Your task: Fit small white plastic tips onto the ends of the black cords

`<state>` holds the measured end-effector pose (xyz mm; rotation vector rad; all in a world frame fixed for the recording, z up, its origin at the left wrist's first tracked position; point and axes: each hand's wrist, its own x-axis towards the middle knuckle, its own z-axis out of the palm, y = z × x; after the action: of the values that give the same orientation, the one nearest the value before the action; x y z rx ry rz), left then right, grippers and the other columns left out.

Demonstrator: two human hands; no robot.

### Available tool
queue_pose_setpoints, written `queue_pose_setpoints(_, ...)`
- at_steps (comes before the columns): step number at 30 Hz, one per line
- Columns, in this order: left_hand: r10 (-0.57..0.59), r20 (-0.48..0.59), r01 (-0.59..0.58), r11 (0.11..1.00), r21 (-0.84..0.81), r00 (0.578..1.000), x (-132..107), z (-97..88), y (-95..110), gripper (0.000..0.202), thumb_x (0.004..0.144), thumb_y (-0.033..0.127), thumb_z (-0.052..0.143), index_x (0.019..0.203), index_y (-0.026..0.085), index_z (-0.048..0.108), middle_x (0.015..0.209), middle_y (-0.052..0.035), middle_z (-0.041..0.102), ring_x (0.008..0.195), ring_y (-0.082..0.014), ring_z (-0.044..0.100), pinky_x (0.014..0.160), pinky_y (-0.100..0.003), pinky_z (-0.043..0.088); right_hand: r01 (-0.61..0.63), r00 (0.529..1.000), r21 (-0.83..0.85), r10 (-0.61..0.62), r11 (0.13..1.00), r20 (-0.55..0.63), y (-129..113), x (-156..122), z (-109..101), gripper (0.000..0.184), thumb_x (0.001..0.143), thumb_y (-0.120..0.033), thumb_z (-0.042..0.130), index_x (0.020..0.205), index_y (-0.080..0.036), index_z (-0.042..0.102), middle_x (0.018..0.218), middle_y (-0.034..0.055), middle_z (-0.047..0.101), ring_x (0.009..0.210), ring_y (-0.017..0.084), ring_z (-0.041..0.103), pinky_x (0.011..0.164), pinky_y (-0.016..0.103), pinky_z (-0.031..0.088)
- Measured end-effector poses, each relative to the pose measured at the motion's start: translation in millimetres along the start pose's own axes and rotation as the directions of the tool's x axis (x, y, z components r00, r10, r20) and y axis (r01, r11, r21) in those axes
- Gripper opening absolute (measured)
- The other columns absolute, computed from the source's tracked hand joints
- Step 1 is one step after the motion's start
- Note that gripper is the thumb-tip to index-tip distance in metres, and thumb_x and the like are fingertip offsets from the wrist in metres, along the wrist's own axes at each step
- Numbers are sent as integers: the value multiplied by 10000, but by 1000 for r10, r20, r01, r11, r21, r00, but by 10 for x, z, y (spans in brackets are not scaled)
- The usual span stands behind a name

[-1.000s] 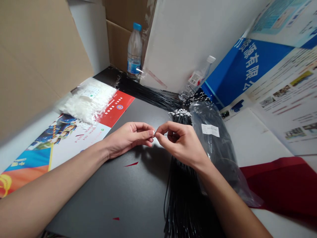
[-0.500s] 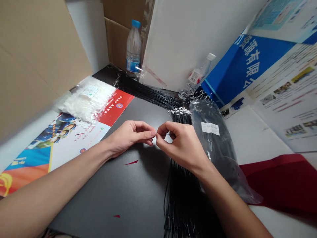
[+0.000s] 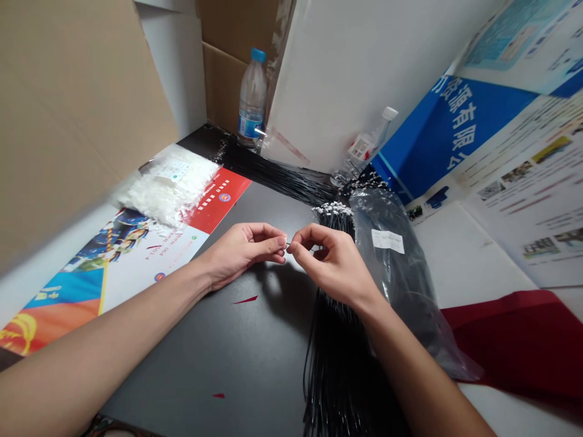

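Note:
In the middle of the head view my two hands meet fingertip to fingertip above the dark table. My right hand (image 3: 334, 262) pinches a thin black wire (image 3: 288, 244) between thumb and forefinger. Thumb and forefinger of my left hand (image 3: 248, 249) are pressed together at the wire's end; whatever small piece they hold is hidden. Under and beside my right hand lies a thick bundle of black wires (image 3: 334, 370), its far ends tipped with small white connectors (image 3: 336, 210). A clear bag of small white pieces (image 3: 170, 185) lies beyond my left hand.
A large clear plastic bag (image 3: 401, 285) with a label lies to the right. More black wires (image 3: 282, 173) stretch along the back, near a blue-capped bottle (image 3: 252, 100) and a tilted white-capped bottle (image 3: 367, 145). Cardboard (image 3: 82, 79) stands at left; a printed sheet (image 3: 136, 258) lies beneath the white pieces.
My fingertips have moved slightly apart, and a short bit of dark wire shows between them. The whole view has shifted a little, with the scene lower and to the right.

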<state>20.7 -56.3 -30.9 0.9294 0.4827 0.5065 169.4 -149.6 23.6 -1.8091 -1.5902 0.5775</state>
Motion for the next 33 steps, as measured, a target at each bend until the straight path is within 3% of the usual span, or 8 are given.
queue_pose_setpoints(10,12,-22,-12,1000,-6,1000,-2,7,-38,248,663,290,867,782,131,718,775,-5,695,703,-107,629,792,-293,529,56,994,76,-49,996,-96,22,-35,131,115,810,-212,579,749,-146,650,729,11,677,600,94,604,510,172,462)
queue_pose_setpoints(17,63,-47,-60,997,53,997,-8,6,-46,278,646,322,870,773,132,710,753,-10,695,705,-123,631,783,-312,520,59,994,43,-55,997,-90,27,-47,174,140,833,-227,568,790,-149,677,781,14,711,522,77,597,516,189,472)
queue_pose_setpoints(26,92,-15,-89,987,134,996,-5,15,-28,252,675,326,838,764,135,698,733,-6,663,675,-115,595,729,-290,501,105,990,-11,-105,994,-91,29,-49,149,134,843,-205,563,788,-163,677,789,16,724,630,112,645,582,207,482)
queue_pose_setpoints(30,78,5,-77,978,192,997,-11,20,-20,226,722,328,796,794,141,692,759,-4,661,686,-117,608,740,-280,500,95,993,-12,-95,995,-74,29,-36,121,120,819,-174,566,758,-156,668,756,19,719,647,116,645,593,208,474)
queue_pose_setpoints(33,135,3,-128,935,330,991,-33,43,11,204,764,332,747,820,146,687,762,-13,664,710,-132,611,748,-283,501,76,995,-3,-76,997,-66,17,-42,123,107,805,-157,571,742,-154,658,749,23,724,662,119,655,592,202,464)
